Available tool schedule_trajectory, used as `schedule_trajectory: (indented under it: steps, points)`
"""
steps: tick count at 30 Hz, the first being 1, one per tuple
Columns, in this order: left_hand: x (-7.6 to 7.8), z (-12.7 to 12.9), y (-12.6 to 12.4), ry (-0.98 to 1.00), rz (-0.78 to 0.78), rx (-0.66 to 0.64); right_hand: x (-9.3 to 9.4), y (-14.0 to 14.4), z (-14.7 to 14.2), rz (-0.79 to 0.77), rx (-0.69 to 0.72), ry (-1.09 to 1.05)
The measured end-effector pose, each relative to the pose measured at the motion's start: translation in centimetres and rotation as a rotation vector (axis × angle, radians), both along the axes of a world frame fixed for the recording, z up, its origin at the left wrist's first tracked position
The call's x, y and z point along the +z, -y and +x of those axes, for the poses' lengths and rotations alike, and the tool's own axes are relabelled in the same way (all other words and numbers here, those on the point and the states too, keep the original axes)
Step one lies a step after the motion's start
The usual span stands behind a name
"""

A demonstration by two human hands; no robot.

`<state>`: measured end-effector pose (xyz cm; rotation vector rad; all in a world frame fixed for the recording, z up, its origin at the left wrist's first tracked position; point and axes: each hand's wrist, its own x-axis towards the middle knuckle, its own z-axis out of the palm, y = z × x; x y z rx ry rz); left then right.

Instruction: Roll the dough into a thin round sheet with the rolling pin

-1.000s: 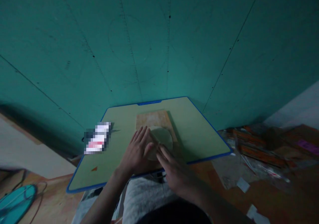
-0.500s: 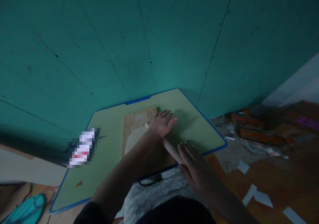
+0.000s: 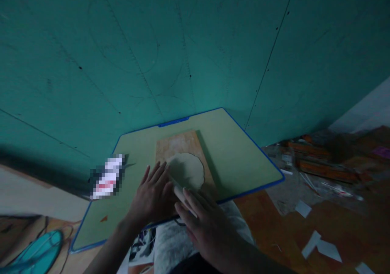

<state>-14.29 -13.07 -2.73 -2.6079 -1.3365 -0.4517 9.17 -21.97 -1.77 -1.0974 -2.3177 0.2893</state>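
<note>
A flat, pale round sheet (image 3: 189, 169), dough or clay, lies on a wooden board (image 3: 175, 142). Across the sheet's near left side runs a light rolling pin (image 3: 182, 197) at a slant. My left hand (image 3: 154, 193) is at the pin's far left end, fingers straight and spread, the palm hidden. Over the near end, my right hand (image 3: 205, 217) rests with outstretched fingers against the pin. Neither hand wraps around it. The sheet's lower left edge is hidden by the pin and hands.
The board lies on a small blue-edged table (image 3: 240, 156) against a green wall (image 3: 213, 42). A blurred packet (image 3: 108, 176) sits at the table's left. White paper pieces (image 3: 329, 249) and clutter (image 3: 323, 164) cover the floor at right; a turquoise round object (image 3: 39, 249) is low left.
The rolling pin and both hands have moved left and nearer to me. My left hand has come off the board's far right side, leaving more of the round sheet in view.
</note>
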Motion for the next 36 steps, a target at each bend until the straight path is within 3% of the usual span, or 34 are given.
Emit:
schedule_trajectory:
  steps: [3, 6, 13, 15, 17, 20, 26, 29, 32, 36]
  points:
    - [-0.9, -1.2, 1.6, -0.008, 0.068, 0.036, -0.4, -2.0, 0.8, 0.014, -0.123, 0.094]
    - [-1.1, 0.0, 0.7, 0.008, 0.062, 0.081, 0.2, -5.6, 2.5, 0.012, -0.24, 0.19]
    - [0.8, 5.5, -9.3, 0.013, -0.068, 0.262, 3.3, -16.3, 3.4, -0.002, -0.505, 0.406]
    - [1.5, 6.5, -11.4, 0.015, -0.098, 0.25, 3.4, -17.4, 3.3, -0.035, -0.515, 0.41]
    - [1.9, 6.6, -11.8, 0.01, -0.112, 0.219, 3.0, -16.8, 3.4, -0.077, -0.484, 0.36]
    - [1.5, 5.3, -8.8, 0.005, -0.127, 0.205, 2.0, -13.6, 3.6, -0.073, -0.416, 0.28]
    - [-0.4, 0.7, 5.3, 0.037, 0.028, 0.238, -0.5, -6.6, 2.9, 0.106, -0.287, 0.233]
    - [-0.5, 0.0, 10.0, 0.007, 0.071, 0.223, -1.3, -5.5, 2.7, 0.177, -0.234, 0.224]
    - [-0.9, 0.3, 10.4, 0.015, 0.101, 0.231, -1.4, -5.8, 2.5, 0.172, -0.225, 0.239]
    - [-1.6, 0.7, 5.8, 0.027, 0.105, 0.272, -1.0, -8.4, 1.8, 0.163, -0.236, 0.289]
